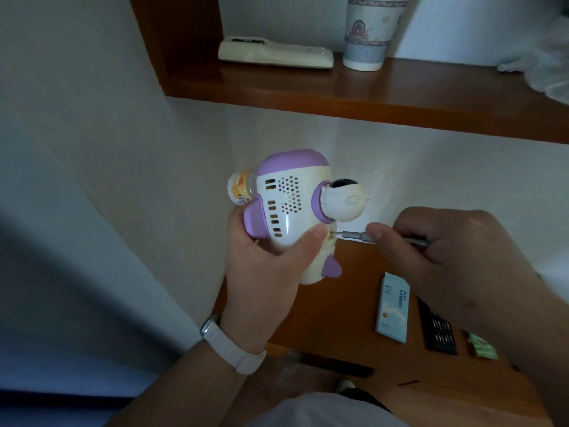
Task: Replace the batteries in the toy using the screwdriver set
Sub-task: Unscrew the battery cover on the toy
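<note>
White textured wall as background; brown wooden bench (323,318) below both hands. Gripped in mid-air by left hand (264,272): white-and-purple astronaut toy (292,211), with fingers curled round the vented body and thumb laid along the lower edge, just beside a small recessed hole. White-strapped watch (228,343) on the left wrist. Pinched between thumb and curled fingers of right hand (446,251): slim grey precision screwdriver (354,235), lying roughly level, tip set at the hole next to the left thumb, rear of the shaft hidden behind the fingers.

On the bench beneath the right hand, side by side and apart from the toy: pale blue carton (394,309) lying flat, black bit tray (437,328) partly covered by the right forearm, and small green packet (482,346), contents too blurred to tell.

Above both hands, wooden shelf (369,94) carrying cream remote control (274,53), patterned paper cup (369,32) standing upright just beside it, and crumpled clear plastic bag (542,66) at the far end, above the right hand.
</note>
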The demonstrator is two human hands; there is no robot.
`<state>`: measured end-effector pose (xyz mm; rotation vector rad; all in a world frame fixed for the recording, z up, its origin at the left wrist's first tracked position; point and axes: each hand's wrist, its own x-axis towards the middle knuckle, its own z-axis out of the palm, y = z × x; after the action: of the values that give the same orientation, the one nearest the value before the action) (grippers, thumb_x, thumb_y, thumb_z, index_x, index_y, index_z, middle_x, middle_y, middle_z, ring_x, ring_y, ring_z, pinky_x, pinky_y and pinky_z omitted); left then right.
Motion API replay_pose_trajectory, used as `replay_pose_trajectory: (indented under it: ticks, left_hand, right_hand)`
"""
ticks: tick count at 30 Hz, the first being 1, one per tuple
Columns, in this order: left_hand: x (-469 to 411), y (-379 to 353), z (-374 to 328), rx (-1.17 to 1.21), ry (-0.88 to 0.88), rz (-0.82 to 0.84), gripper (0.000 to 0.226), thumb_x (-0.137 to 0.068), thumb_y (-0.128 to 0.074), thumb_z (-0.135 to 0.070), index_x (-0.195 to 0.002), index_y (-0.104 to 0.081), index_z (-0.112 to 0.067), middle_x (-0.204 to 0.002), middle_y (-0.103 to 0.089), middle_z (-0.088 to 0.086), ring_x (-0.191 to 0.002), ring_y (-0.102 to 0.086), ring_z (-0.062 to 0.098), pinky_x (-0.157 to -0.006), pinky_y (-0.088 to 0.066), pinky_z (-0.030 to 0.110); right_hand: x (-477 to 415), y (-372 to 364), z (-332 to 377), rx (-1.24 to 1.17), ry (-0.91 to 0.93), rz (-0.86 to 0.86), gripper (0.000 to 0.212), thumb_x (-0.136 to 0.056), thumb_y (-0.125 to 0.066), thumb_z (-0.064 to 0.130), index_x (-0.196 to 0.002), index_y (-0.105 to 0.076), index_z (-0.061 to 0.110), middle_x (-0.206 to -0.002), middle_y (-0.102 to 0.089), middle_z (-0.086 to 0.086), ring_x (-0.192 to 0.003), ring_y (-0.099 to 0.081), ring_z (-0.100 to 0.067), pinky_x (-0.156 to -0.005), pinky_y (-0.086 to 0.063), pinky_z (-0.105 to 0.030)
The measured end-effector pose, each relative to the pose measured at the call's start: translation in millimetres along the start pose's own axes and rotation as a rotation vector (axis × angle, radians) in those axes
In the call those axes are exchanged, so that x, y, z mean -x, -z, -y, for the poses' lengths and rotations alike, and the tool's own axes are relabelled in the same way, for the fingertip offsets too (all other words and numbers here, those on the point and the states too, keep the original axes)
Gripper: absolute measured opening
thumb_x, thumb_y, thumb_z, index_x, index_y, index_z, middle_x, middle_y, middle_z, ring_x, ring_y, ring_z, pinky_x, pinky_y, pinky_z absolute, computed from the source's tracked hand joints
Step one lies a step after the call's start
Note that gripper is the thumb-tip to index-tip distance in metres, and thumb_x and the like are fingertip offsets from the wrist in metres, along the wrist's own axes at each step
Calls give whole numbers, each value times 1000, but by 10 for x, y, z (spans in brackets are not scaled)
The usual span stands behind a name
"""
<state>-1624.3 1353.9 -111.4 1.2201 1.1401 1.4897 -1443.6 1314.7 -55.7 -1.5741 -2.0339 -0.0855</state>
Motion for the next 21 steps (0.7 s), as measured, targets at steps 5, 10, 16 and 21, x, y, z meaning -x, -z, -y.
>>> replay_pose_trajectory:
  ticks: [5, 10, 16, 21]
  left_hand:
    - [-11, -19, 16, -12, -3, 5, 67, -55, -77, -43, -114, -50, -27, -104, -68, -16, -93, -69, -4, -68, -55, 13]
    - [-26, -44, 27, -16, 2, -4, 64, -56, -78, -39, -112, -49, -29, -104, -67, -16, -93, -68, -4, -68, -55, 13]
    - [-58, -59, 21, -22, 1, 4, 63, -57, -77, -36, -112, -48, -30, -105, -65, -16, -93, -67, -7, -66, -54, 11]
    - [-111, -80, 61, -15, 6, 2, 73, -54, -79, -45, -118, -50, -24, -108, -69, -12, -96, -69, 1, -69, -57, 17]
  right_hand:
    - [-6, 6, -20, -68, -17, -3, 41, -91, -54, 54, -67, -56, 21, -47, -49, 8, -40, -47, -6, -38, -31, -17]
    - [-24, 19, -3, -24, -47, 15, 48, -88, -43, 64, -69, -56, 23, -48, -46, 10, -41, -43, -4, -41, -26, -17]
    - [-59, -18, -65, 45, -6, 12, 51, -94, -39, 55, -56, -47, 22, -42, -40, 8, -36, -39, -7, -43, -22, -16]
    - [-95, 34, -44, -28, -70, 44, 31, -83, -51, 52, -67, -47, 26, -48, -44, 11, -41, -45, -5, -42, -23, -16]
